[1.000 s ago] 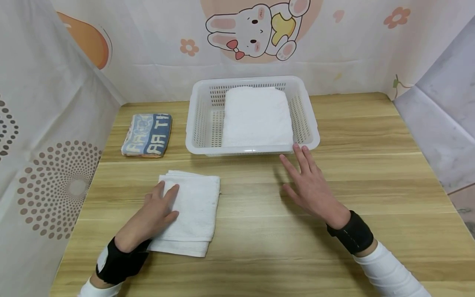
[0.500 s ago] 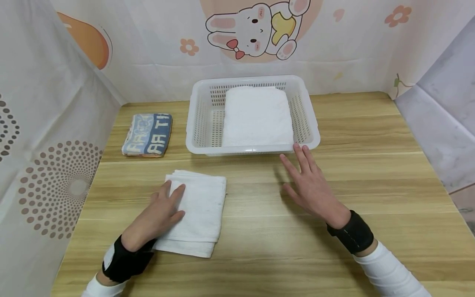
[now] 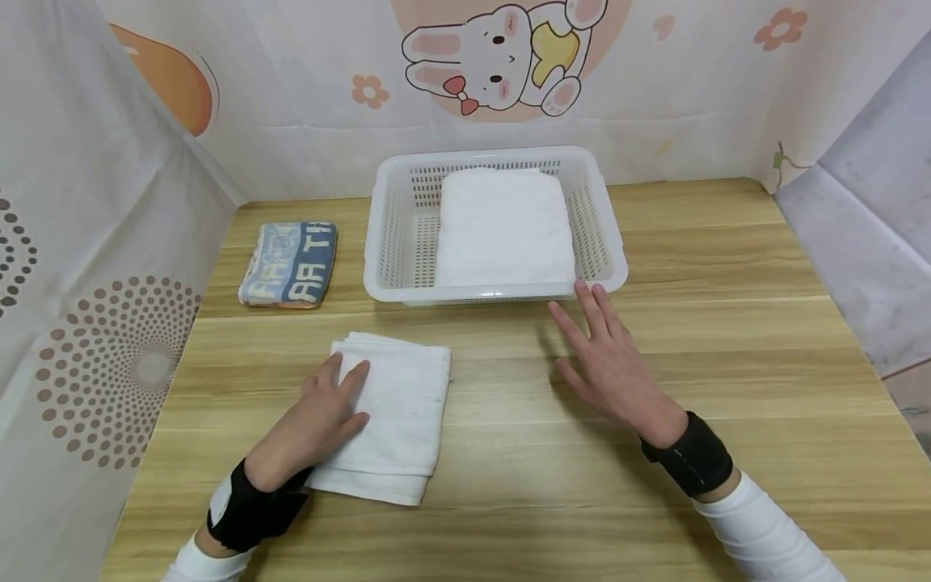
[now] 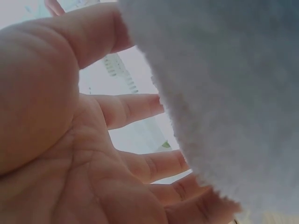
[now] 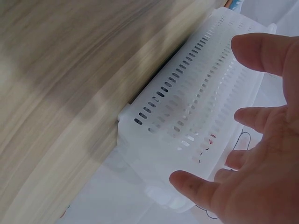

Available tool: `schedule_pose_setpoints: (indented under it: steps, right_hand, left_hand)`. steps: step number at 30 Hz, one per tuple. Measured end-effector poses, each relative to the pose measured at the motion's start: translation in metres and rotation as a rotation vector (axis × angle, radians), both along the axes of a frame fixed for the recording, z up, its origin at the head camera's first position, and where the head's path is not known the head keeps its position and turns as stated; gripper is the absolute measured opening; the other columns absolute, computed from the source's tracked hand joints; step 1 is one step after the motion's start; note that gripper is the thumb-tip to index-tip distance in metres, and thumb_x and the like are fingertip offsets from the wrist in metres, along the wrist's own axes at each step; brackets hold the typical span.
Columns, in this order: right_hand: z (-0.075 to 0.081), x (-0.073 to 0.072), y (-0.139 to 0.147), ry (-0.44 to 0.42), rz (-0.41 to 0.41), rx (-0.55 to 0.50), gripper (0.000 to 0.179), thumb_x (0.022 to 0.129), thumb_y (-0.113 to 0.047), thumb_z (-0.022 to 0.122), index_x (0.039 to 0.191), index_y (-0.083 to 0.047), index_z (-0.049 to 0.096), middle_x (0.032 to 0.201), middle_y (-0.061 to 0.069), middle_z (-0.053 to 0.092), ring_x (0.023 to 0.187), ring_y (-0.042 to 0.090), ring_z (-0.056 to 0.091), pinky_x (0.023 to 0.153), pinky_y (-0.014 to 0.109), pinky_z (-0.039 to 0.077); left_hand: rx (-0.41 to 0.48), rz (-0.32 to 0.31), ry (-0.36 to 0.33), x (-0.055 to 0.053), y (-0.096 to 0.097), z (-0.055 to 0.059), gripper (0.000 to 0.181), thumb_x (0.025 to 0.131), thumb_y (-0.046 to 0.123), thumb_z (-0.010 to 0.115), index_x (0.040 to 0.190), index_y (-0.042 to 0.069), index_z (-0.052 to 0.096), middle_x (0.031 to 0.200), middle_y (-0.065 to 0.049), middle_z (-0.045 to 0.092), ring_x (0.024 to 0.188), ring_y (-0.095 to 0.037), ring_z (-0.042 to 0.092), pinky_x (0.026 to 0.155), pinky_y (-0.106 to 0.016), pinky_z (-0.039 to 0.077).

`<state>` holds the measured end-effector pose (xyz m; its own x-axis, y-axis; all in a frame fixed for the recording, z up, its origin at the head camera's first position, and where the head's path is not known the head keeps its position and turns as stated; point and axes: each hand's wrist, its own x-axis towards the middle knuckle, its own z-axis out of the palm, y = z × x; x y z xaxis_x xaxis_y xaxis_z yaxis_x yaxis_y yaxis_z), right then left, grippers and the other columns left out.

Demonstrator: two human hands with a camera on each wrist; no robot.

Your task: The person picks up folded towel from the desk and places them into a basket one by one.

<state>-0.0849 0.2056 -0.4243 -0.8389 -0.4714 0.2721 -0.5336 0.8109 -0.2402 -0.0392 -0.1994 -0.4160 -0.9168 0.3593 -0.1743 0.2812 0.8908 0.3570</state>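
A folded white towel [image 3: 407, 408] lies on the table at front left. My left hand [image 3: 313, 420] rests on its left side with the fingers spread over the top. In the left wrist view the palm and extended fingers [image 4: 135, 109] show, and the towel's fuzzy edge [image 4: 224, 102] hides the fingertips. My right hand [image 3: 614, 368] holds nothing, its fingers spread at the front right corner of a white slotted plastic basket [image 3: 396, 295]. The right wrist view shows these fingers [image 5: 191, 184] overlapping the basket's side wall [image 5: 177, 107]. Another folded white towel [image 3: 505, 230] lies inside the basket.
A small folded blue patterned towel [image 3: 291, 265] lies left of the basket. Behind the basket hangs a curtain [image 3: 305, 97] printed with a cartoon rabbit. The wooden table [image 3: 509, 477] extends between the hands and to the right.
My left hand and the white towel under it have slid a little to the right along the table. My right hand and the basket have stayed in place.
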Motion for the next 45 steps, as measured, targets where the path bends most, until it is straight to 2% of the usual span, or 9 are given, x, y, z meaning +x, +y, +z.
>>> schedule_pose_setpoints:
  steps: [13, 24, 32, 45]
  right_hand:
    - [0.000, 0.000, 0.000, 0.012, 0.005, 0.000, 0.080, 0.081, -0.014, 0.079, 0.149, 0.001, 0.041, 0.161, 0.030, 0.013, 0.149, 0.045, 0.009, 0.112, 0.062, 0.027]
    - [0.000, 0.000, 0.000, 0.022, 0.002, 0.014, 0.081, 0.080, -0.015, 0.080, 0.149, 0.000, 0.041, 0.160, 0.030, 0.013, 0.149, 0.045, 0.010, 0.108, 0.065, 0.031]
    - [0.000, 0.000, 0.000, 0.026, 0.007, 0.013, 0.080, 0.080, -0.015, 0.080, 0.148, 0.001, 0.041, 0.160, 0.030, 0.014, 0.149, 0.045, 0.011, 0.112, 0.061, 0.028]
    - [0.000, -0.001, 0.000, 0.014, 0.004, 0.014, 0.079, 0.080, -0.015, 0.079, 0.148, 0.001, 0.041, 0.160, 0.030, 0.013, 0.149, 0.045, 0.010, 0.112, 0.061, 0.028]
  left_hand:
    - [-0.017, 0.005, 0.007, 0.001, 0.005, 0.000, 0.064, 0.090, 0.016, 0.073, 0.144, -0.001, 0.045, 0.142, -0.043, 0.034, 0.117, -0.062, 0.045, 0.069, -0.053, 0.053]
    - [-0.012, 0.001, 0.015, 0.001, 0.007, -0.001, 0.064, 0.090, 0.017, 0.074, 0.144, -0.001, 0.045, 0.142, -0.042, 0.034, 0.117, -0.062, 0.045, 0.072, -0.054, 0.053]
    - [-0.010, 0.002, 0.018, 0.000, 0.011, -0.004, 0.064, 0.090, 0.018, 0.074, 0.145, 0.000, 0.045, 0.144, -0.041, 0.034, 0.117, -0.061, 0.045, 0.072, -0.055, 0.053]
    - [0.003, 0.002, 0.020, 0.000, 0.018, -0.005, 0.065, 0.090, 0.019, 0.074, 0.145, 0.001, 0.045, 0.144, -0.041, 0.033, 0.116, -0.062, 0.046, 0.072, -0.053, 0.054]
